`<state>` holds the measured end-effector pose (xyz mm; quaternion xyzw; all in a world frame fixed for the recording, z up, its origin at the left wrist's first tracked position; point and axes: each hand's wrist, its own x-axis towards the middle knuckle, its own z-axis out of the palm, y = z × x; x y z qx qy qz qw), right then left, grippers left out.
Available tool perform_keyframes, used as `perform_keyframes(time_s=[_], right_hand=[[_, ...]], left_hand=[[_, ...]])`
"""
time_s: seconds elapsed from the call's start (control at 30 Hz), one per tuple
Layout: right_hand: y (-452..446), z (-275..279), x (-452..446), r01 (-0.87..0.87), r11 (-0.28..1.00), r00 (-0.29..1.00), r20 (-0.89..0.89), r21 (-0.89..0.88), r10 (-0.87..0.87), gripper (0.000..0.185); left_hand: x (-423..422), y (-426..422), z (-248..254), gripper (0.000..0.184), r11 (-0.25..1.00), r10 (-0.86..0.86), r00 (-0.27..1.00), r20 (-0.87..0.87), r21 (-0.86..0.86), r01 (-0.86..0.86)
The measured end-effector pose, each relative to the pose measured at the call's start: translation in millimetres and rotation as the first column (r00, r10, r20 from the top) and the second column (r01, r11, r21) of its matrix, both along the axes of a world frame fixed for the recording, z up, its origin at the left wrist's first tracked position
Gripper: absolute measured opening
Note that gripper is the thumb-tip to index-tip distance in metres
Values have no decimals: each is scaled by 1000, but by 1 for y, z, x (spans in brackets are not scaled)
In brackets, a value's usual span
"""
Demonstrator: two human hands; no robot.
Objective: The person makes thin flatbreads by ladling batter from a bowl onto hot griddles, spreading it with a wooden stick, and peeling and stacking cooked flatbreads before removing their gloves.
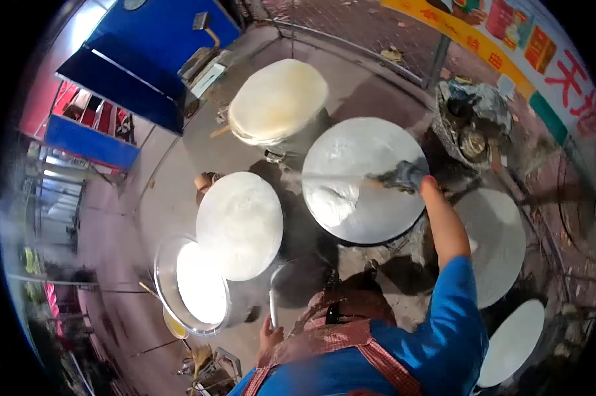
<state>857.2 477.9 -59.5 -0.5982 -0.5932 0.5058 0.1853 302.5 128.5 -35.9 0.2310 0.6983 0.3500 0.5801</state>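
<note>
My right hand (430,185) is closed around the end of a long thin scraper (394,178) with a dark grey wrapping near the grip. Its pale, motion-blurred blade reaches left over a large round griddle (377,142). White batter coats the griddle, with a thicker heap (334,203) at its lower left. Low at my left side, my left hand (269,340) grips the metal handle (273,307) of a tool whose dark, rounded head is hard to make out. Left of this tool stands a metal pot (166,287) of white batter, partly overlapped by a round white disc (240,221).
Another round griddle (278,99) with a pale yellow sheet stands at the back. Pale round discs (489,244) lie to my right. A cluttered bucket (469,122) stands at the back right, near a fence. Blue panels (159,39) rise at the back left.
</note>
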Motion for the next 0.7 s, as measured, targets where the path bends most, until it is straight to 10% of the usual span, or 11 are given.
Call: perform_keyframes(time_s=[0.2,0.37,0.53,0.7], right_hand=[[-188,54,36,70,996,956,289,-60,-50,27],[-378,75,-110,466,879,747,486,105,-454,29],[-302,-13,-298,528,796,546,599,296,-586,31],[-310,40,-314,539,839,619,639,78,-457,33]], left_hand=[[-27,0,30,52,997,-42,999,19,-59,43],[-121,1,0,59,882,-467,877,110,-7,471],[-152,6,39,59,855,-509,835,208,7,519],[-156,-7,75,60,893,-421,857,295,-28,449]])
